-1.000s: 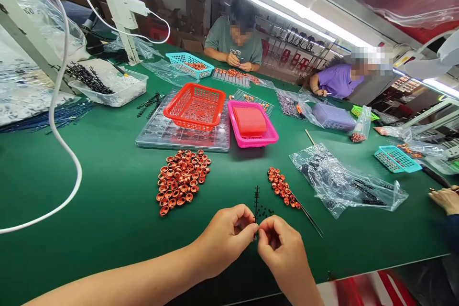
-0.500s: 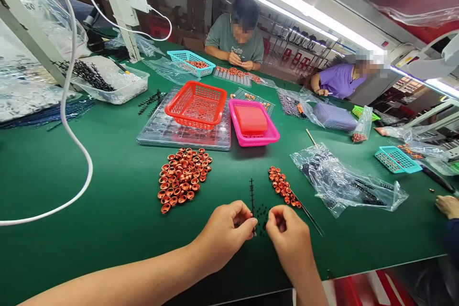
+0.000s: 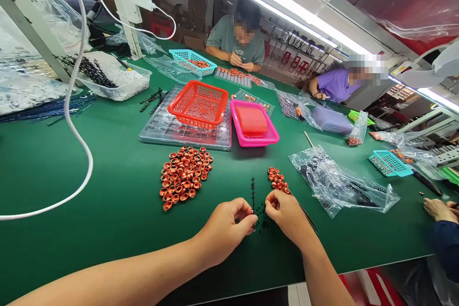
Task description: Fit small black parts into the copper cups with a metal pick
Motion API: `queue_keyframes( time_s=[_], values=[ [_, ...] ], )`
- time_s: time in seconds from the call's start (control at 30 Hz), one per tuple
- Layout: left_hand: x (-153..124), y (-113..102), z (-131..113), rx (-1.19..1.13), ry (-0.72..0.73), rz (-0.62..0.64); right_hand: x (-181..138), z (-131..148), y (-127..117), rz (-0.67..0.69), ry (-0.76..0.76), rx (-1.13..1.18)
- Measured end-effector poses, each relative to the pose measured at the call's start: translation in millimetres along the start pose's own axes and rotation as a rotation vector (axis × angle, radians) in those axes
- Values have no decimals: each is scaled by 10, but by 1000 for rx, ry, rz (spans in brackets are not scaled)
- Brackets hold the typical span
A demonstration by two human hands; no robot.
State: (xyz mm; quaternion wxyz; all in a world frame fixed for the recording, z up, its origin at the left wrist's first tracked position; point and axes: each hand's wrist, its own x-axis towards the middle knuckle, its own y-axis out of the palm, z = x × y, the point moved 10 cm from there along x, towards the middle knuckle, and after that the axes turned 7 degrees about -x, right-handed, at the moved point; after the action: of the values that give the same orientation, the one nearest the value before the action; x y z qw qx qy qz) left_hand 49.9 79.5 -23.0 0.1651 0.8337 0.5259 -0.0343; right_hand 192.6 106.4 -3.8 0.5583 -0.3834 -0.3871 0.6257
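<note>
My left hand (image 3: 229,229) pinches the lower end of a thin black plastic strip (image 3: 253,189) with short side stubs, which points away from me. Just right of it, my right hand (image 3: 289,215) has thumb and forefinger pressed together; anything between them is too small to make out. Small loose black pieces (image 3: 264,224) lie on the table between the hands. Beyond my right hand is a small heap of copper-coloured rings (image 3: 277,178), partly covered by it. Thin metal tweezers (image 3: 309,218) show beside my right wrist. A larger pile of copper-coloured rings (image 3: 186,172) lies to the left.
A red basket (image 3: 175,107) sits on clear plastic trays (image 3: 150,136), beside a pink basket (image 3: 274,134). Clear bags of black strips (image 3: 337,179) lie right. A white cable (image 3: 86,153) hangs at left. Co-workers sit across the table; another person's hand (image 3: 437,209) is at far right.
My right hand has moved slightly up and away from me, over the near end of the small ring heap and the tweezers. My left hand keeps its grip on the strip.
</note>
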Motion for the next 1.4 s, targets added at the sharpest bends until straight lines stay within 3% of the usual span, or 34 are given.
queue_keyframes(
  time_s=[0.23,0.4,0.63,0.8,1.03,1.27,1.4],
  values=[
    [12,6,52,-41,-5,21,-17,-69,-49,-18,38,57],
    [11,10,29,-33,31,38,-249,-22,-171,-53,82,159],
    [-28,74,-67,-37,60,83,-550,252,80,132,85,498],
    [-46,93,-83,-31,64,90,-563,272,124,113,109,531],
    [-50,71,-62,-64,37,63,-579,336,52,-40,35,371],
    [-39,0,-29,-22,21,-8,-701,652,-101,-417,-226,-67],
    [-11,-42,-12,3,33,-29,-738,762,-89,-503,-272,-175]
  ],
)
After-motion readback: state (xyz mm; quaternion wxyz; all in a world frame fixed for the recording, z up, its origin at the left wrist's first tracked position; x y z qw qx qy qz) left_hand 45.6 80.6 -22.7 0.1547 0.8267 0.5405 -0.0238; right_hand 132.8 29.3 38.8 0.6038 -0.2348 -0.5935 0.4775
